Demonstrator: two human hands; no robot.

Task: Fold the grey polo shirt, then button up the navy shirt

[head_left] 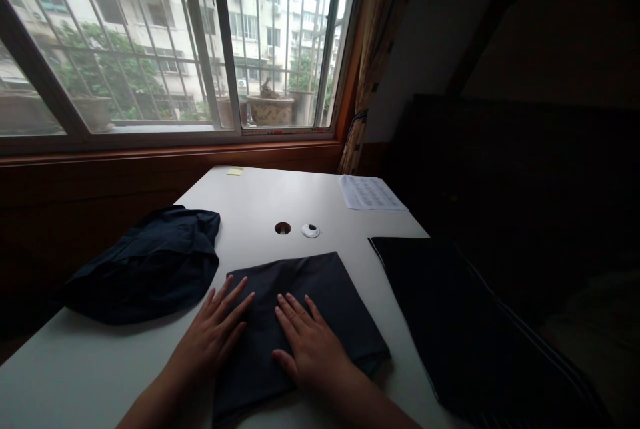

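A dark grey-blue cloth (310, 275), folded into a flat rough rectangle, lies on the white table right in front of me. My left hand (215, 329) rests on its left edge with the fingers spread. Flat on the middle of the cloth is my right hand (305, 335), its fingers stretched forward and the thumb held apart. Neither hand grips anything. The cloth's near edge is partly hidden by my forearms.
A crumpled dark blue cloth (155, 262) lies at the table's left edge. On the right, a black cloth (430, 309) hangs past the edge. Behind are a cable hole (283, 228), its round cover (311, 231), printed papers (373, 193) and a yellow sticky note (235, 171).
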